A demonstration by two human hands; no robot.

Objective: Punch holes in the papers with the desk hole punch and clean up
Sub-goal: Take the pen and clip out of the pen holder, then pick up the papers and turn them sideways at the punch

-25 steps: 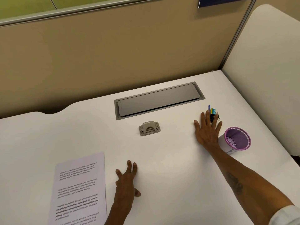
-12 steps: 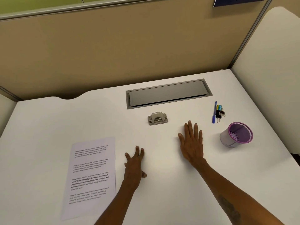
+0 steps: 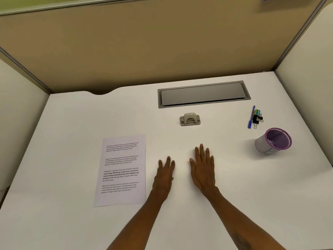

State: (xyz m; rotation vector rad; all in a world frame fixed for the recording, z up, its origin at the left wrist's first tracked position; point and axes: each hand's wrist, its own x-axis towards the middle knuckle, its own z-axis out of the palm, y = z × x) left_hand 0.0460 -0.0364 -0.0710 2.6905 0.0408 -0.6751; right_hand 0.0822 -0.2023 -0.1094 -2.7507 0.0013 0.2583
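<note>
A printed sheet of paper [image 3: 122, 170] lies flat on the white desk [image 3: 234, 186], left of centre. A small grey desk hole punch [image 3: 190, 119] sits further back, just in front of the cable tray. My left hand [image 3: 164, 175] rests palm down right beside the paper's right edge, fingers spread, holding nothing. My right hand [image 3: 202, 168] lies flat next to it, palm down, also empty. Both hands are well short of the punch.
A grey cable tray lid [image 3: 203, 93] is set into the desk at the back. At the right lie a blue pen [image 3: 251, 116] and binder clips [image 3: 257, 118]. A purple mesh cup [image 3: 274, 141] stands near the right edge. Beige partition walls enclose the desk.
My right hand has drawn back from the pen and clips toward the centre and now lies beside my left hand. The view has shifted, bringing more of the paper into sight.
</note>
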